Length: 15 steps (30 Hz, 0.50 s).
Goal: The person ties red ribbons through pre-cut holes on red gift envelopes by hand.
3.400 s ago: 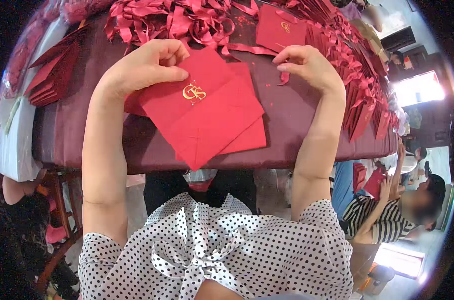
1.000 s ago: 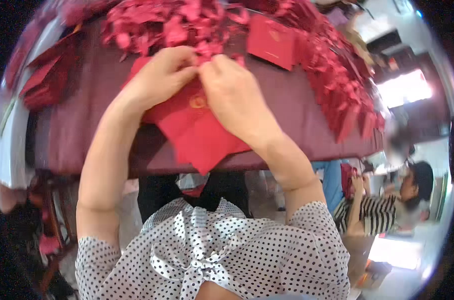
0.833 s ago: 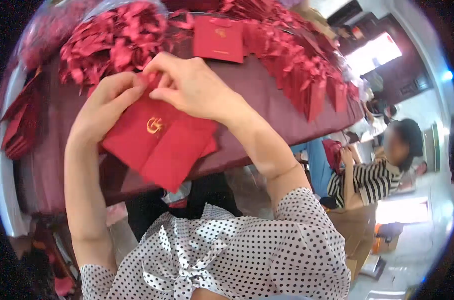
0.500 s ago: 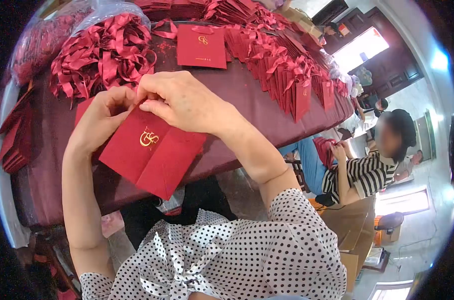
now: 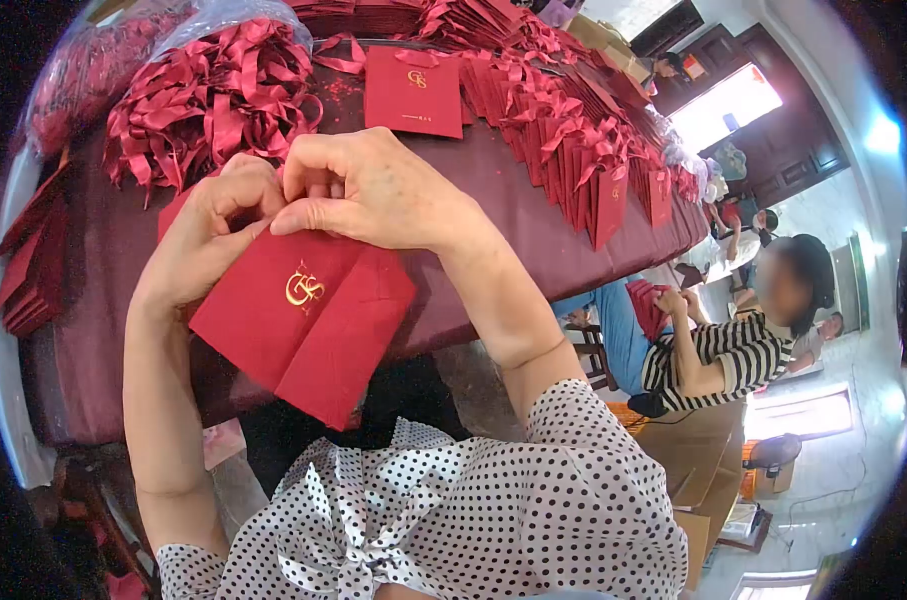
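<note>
Over here, the person's left hand (image 5: 211, 228) and right hand (image 5: 371, 192) are side by side, fingers curled and thumbs closed, pinching the upper edge of a red paper bag (image 5: 301, 325) with gold letters. It slants over the near edge of the table (image 5: 538, 235). Beyond the hands lie a heap of red ribbons (image 5: 218, 100) and another lettered bag (image 5: 411, 100).

- Person (image 5: 718, 360), seated, in a black-and-white striped top (image 5: 738, 352) and blue trousers (image 5: 623, 345).
- Cardboard box (image 5: 698, 445), brown, near the seated person.
- Door (image 5: 778, 180), dark, panelled, in the background.
- Window (image 5: 798, 412), brightly lit.
- Light (image 5: 881, 135), white, glowing, near the view's right edge.
</note>
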{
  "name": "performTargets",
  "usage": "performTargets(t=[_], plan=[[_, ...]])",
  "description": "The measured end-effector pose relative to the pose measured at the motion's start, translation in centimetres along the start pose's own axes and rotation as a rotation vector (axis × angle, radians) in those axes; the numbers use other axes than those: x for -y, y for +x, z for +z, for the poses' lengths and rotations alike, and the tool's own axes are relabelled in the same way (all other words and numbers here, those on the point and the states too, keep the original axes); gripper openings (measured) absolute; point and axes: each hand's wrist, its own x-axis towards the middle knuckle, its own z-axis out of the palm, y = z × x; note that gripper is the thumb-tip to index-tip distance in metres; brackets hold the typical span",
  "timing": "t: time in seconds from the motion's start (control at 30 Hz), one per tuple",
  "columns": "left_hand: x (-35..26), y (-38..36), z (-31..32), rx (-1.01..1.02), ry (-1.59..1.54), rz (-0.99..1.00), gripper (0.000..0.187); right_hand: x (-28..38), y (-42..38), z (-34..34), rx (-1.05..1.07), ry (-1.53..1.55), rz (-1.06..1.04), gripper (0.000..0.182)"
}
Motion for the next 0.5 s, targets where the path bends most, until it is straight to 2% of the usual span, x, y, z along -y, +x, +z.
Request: performTargets(t=[0.1,0.17,0.2,0.27,0.33,0.37,0.4,0.47,0.5], plan=[[0.0,-0.2,-1.7,0.095,0.050,0.064,0.013,-0.3,0.0,0.4,0.041,0.012,0.082,0.024],[0.5,-0.9,-3.1,-0.023,0.013,0.060,0.018,-0.1,-0.2,0.6,0.076,0.162,0.208,0.023],[0.4,-1.2,-4.0,-0.081,-0.007,0.066,0.023,-0.4,-0.3,0.7,0.076,0.165,0.209,0.023],[0.3,-1.4,-4.1,-0.089,-0.095,0.051,0.018,-1.2,-0.6,1.0,-0.011,0.246,0.134,0.022],[-0.5,-0.9,-2.5,-0.140,-0.181,-0.067,0.013,-1.0,-0.7,1.2,-0.031,0.212,0.114,0.023],[-0.2,-0.5,-2.2,-0.015,-0.049,-0.009,0.017,-0.8,-0.7,1.3,-0.051,0.178,0.095,0.024],[-0.6,-0.4,-2.1,0.072,0.009,-0.059,0.018,-0.5,-0.7,1.3,-0.051,0.180,0.095,0.024],[0.2,-0.6,-1.5,0.099,0.075,0.021,0.018,0.0,-0.8,1.2,-0.035,0.110,0.111,0.026],[0.1,-0.6,-1.4,0.118,0.043,-0.003,0.017,-0.1,-0.8,1.4,-0.035,0.111,0.113,0.026]])
